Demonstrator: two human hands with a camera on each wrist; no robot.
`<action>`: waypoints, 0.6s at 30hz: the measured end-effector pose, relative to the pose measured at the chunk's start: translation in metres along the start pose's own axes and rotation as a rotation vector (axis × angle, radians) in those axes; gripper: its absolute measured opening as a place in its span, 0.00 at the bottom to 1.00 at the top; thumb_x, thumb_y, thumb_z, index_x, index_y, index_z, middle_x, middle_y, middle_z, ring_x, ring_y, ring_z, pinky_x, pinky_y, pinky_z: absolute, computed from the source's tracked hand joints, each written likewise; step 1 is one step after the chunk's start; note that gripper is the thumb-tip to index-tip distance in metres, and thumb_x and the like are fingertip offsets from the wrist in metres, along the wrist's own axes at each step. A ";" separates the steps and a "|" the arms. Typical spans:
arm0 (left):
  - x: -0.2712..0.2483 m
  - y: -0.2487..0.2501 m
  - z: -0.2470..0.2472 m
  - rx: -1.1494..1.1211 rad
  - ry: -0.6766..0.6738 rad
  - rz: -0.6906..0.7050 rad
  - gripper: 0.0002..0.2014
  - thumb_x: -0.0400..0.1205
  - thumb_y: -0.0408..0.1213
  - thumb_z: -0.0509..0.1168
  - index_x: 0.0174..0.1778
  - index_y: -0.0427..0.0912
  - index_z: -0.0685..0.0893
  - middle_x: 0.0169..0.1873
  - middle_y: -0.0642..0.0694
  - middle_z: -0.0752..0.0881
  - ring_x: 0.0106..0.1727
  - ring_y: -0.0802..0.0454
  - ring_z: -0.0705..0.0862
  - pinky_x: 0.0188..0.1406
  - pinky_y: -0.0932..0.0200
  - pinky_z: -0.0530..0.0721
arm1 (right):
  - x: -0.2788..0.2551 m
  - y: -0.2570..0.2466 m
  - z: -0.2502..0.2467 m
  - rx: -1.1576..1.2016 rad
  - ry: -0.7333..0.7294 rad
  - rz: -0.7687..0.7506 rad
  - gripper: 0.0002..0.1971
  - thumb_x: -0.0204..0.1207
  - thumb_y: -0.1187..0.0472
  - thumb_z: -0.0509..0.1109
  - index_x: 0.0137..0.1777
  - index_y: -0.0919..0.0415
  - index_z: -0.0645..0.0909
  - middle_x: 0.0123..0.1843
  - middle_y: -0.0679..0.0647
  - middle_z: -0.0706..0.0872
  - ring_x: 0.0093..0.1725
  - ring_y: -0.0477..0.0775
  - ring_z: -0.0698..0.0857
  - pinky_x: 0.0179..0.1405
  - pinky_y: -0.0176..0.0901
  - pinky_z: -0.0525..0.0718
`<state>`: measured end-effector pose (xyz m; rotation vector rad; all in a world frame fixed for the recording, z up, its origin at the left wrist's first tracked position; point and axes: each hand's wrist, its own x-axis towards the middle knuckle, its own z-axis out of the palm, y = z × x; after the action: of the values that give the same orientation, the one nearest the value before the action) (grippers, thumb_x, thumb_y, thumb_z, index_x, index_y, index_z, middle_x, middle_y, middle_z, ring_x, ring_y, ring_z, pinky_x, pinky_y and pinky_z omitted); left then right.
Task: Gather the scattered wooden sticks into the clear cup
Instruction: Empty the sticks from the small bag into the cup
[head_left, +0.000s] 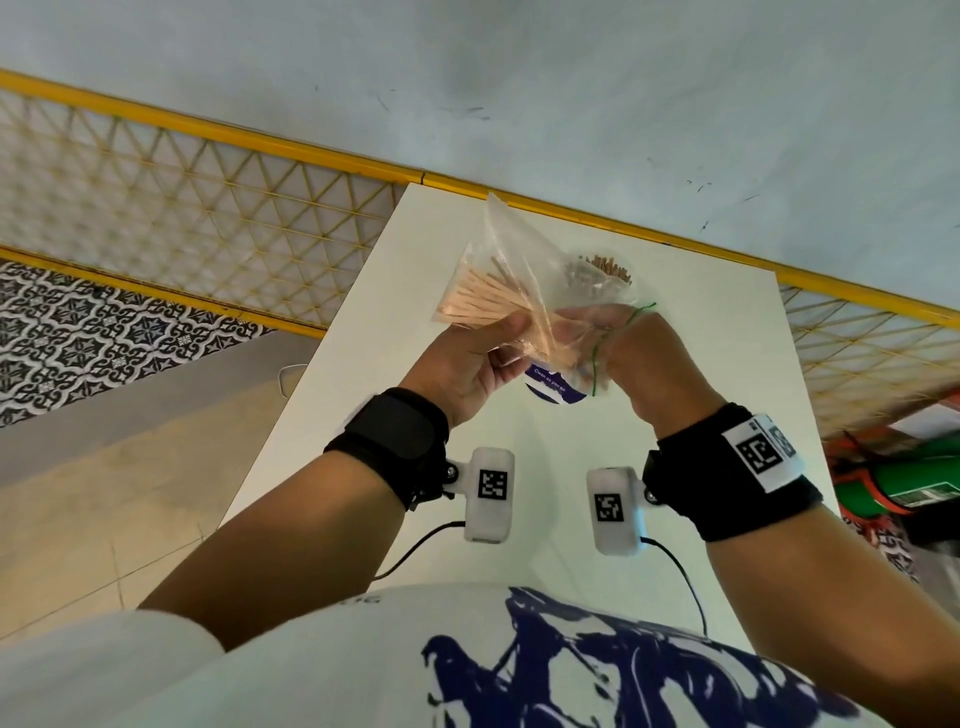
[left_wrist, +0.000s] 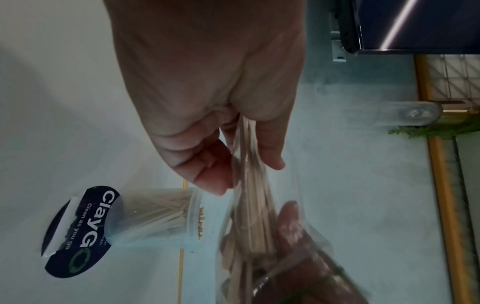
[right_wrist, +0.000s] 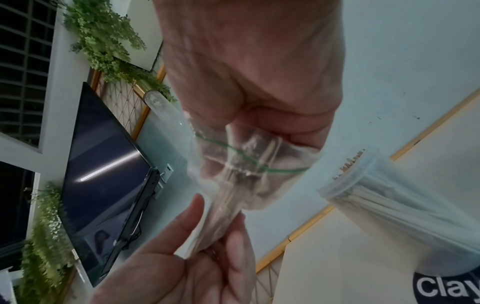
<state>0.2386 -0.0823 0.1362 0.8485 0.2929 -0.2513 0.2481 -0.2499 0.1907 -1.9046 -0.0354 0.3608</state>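
I hold a clear plastic zip bag (head_left: 514, 260) above the white table (head_left: 717, 374). A bundle of wooden sticks (head_left: 483, 304) lies inside it. My left hand (head_left: 511, 338) pinches the bag and the sticks through the plastic between thumb and fingers (left_wrist: 215, 185). My right hand (head_left: 618, 332) has its fingers (right_wrist: 218, 162) in the bag's green-lined mouth, curled round the stick ends. The clear cup (head_left: 605, 270) stands on the table beyond my hands, holding several sticks (left_wrist: 161, 211). In the right wrist view the cup (right_wrist: 389, 205) stands to the right of the bag (right_wrist: 259, 197).
The cup stands on a round dark blue label (head_left: 550, 392) on the table. A yellow-framed lattice fence (head_left: 208, 171) runs behind the table's far edge. A green object (head_left: 914, 478) lies off the table's right side. A dark screen (right_wrist: 103, 185) hangs on the wall.
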 end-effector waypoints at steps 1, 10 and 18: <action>0.001 -0.003 -0.001 0.016 -0.005 -0.006 0.04 0.76 0.33 0.70 0.45 0.42 0.85 0.35 0.50 0.88 0.36 0.56 0.84 0.39 0.60 0.88 | 0.002 -0.003 0.002 -0.026 -0.029 0.015 0.12 0.75 0.68 0.70 0.44 0.47 0.85 0.45 0.46 0.88 0.48 0.48 0.86 0.59 0.48 0.83; 0.005 -0.004 0.002 -0.080 0.027 -0.036 0.14 0.79 0.23 0.65 0.29 0.38 0.85 0.26 0.48 0.86 0.25 0.57 0.82 0.27 0.66 0.82 | 0.008 -0.007 0.005 -0.169 0.101 0.013 0.15 0.76 0.60 0.73 0.62 0.61 0.83 0.55 0.53 0.86 0.48 0.50 0.84 0.47 0.38 0.85; 0.002 -0.010 0.004 0.106 0.011 -0.056 0.14 0.76 0.22 0.64 0.25 0.38 0.81 0.26 0.47 0.84 0.35 0.53 0.81 0.25 0.66 0.78 | 0.020 -0.002 0.005 -0.329 -0.075 0.180 0.09 0.79 0.72 0.62 0.43 0.58 0.79 0.50 0.63 0.83 0.29 0.38 0.84 0.33 0.34 0.86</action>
<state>0.2381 -0.0922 0.1309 0.9474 0.3167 -0.3168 0.2659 -0.2404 0.1869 -2.2261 0.0289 0.5774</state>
